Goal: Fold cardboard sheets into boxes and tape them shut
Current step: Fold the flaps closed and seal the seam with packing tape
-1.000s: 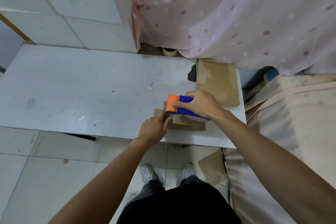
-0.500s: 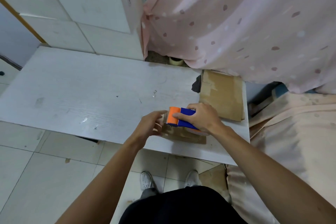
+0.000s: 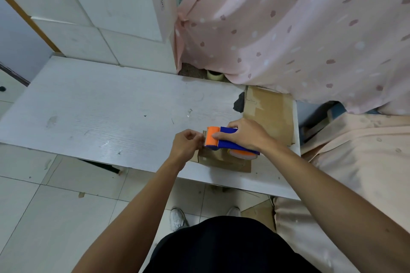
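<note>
A small brown cardboard box [image 3: 224, 160] lies near the front right edge of the white table [image 3: 111, 117]. My right hand [image 3: 246, 133] grips a blue and orange tape dispenser [image 3: 221, 139] held over the box, its orange end pointing left. My left hand [image 3: 186, 145] is at the dispenser's orange end with fingers curled, pinching at the tape there; the tape itself is too thin to make out. The hand hides the box's left end.
Flattened cardboard sheets [image 3: 268, 113] lie at the table's back right. A roll of tape [image 3: 214, 74] sits behind the table under a pink curtain [image 3: 288, 29]. White cabinets [image 3: 106, 6] stand at the back left. A peach-covered surface [image 3: 355, 162] lies to the right.
My left hand rose from the box's left edge to the dispenser's orange end. The dispenser stays over the box. My head camera tilted, showing more of the cabinets.
</note>
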